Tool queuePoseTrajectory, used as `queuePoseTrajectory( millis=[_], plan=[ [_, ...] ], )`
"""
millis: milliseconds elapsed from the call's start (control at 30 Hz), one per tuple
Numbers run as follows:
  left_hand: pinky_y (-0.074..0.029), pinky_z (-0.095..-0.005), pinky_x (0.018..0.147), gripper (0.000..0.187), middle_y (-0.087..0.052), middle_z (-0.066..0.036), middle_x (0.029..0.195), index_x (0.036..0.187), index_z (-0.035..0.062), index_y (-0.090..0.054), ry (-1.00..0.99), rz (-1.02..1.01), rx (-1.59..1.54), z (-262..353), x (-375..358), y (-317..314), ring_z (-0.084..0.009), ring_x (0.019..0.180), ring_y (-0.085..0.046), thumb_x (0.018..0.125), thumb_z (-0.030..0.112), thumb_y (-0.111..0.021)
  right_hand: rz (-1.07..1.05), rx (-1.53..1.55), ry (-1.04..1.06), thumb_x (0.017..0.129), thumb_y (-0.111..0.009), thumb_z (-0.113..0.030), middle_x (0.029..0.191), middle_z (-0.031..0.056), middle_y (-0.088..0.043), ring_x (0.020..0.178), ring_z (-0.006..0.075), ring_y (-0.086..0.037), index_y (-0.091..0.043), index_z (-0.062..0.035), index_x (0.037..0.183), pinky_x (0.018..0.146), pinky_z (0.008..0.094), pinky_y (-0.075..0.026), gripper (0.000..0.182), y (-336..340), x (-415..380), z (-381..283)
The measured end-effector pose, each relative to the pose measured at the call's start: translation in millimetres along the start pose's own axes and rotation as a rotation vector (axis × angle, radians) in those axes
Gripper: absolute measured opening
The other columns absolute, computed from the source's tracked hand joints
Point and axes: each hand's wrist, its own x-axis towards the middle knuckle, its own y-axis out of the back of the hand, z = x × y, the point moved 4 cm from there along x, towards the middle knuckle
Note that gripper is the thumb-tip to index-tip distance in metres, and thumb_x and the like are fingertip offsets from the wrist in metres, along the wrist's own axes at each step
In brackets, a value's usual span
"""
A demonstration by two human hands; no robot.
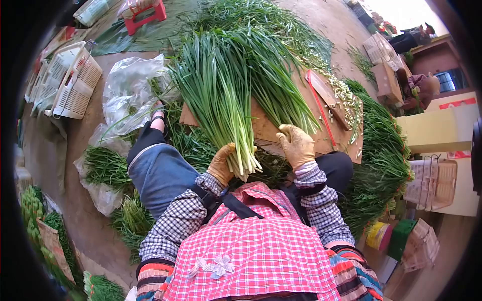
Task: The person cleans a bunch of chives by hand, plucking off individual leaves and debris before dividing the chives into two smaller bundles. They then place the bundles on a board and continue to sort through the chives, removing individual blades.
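My left hand [221, 163], in a tan glove, is closed round the pale stem ends of a bunch of garlic chives [217, 85]. Its long green leaves stretch away from me over the board. My right hand [297, 145], gloved too, is at the pale ends of a second bunch of chives [283, 93]; its fingers are curled in, and what they pinch, if anything, is hidden. That bunch lies on a brown board [268, 131]. To the right on the board are a knife [326, 95] with a wooden handle and a long red strip [321, 110].
Trimmed stem bits [346, 95] litter the board's right edge. Piled chives [376, 160] stand on the right, with loose greens [251, 15] behind. Clear plastic sheeting [131, 88] and white crates [78, 83] are on the left. Another person [422, 93] sits at the far right.
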Motion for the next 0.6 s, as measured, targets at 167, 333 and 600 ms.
queuePoseTrajectory(
  millis=[167, 333, 600],
  plan=[
    [-0.052, -0.0519, 0.088, 0.062, -0.057, -0.029, 0.119, 0.126, -0.0058, -0.051, 0.005, -0.043, -0.016, 0, 2, 3, -0.0387, 0.102, -0.062, 0.081, 0.032, -0.070, -0.362, -0.449, -0.145, 0.083, -0.067, -0.030, 0.100, 0.0150, -0.068, 0.085, 0.0320, -0.067, -0.061, -0.0077, 0.120, 0.077, 0.0409, -0.053, 0.043, -21, 9, 14],
    [-0.053, -0.0519, 0.086, 0.060, -0.058, -0.028, 0.119, 0.125, -0.0052, -0.052, 0.025, -0.021, -0.025, 0, -1, 6, -0.0384, 0.102, -0.062, 0.082, 0.031, -0.070, -0.414, 0.083, 0.027, 0.084, -0.063, -0.035, 0.103, 0.0138, -0.067, 0.095, 0.0304, -0.064, -0.066, -0.0082, 0.107, 0.086, 0.0378, -0.050, 0.036, -24, -2, -18],
    [-0.054, -0.0531, 0.082, 0.052, -0.058, -0.028, 0.119, 0.122, -0.0019, -0.056, 0.026, 0.027, 0.001, -2, 0, 6, -0.0377, 0.101, -0.063, 0.082, 0.029, -0.070, -0.145, -0.400, -0.239, 0.077, -0.075, -0.033, 0.128, 0.0236, -0.055, 0.117, 0.0349, -0.055, -0.024, -0.0047, 0.147, 0.098, 0.0380, -0.043, 0.091, 15, 71, 46]
  ],
)
